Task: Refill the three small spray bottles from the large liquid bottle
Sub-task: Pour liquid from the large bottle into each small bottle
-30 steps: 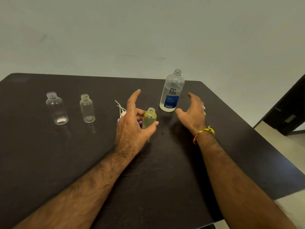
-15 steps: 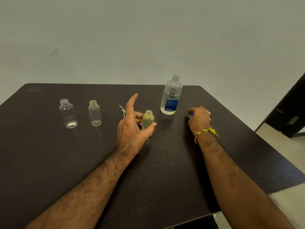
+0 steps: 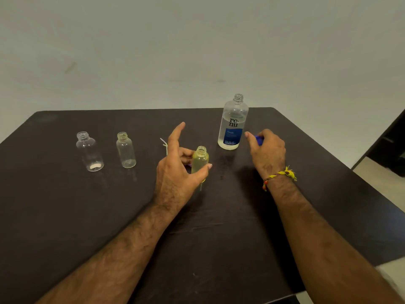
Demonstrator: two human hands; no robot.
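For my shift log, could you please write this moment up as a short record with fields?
Surface: dark table
Large bottle: upright, uncapped, partly filled
Yellowish bottle: uncapped, held by left hand between thumb and fingers
Right hand: curled round a small blue object, possibly a cap
Clear small bottles: uncapped, standing apart on the left, apparently empty
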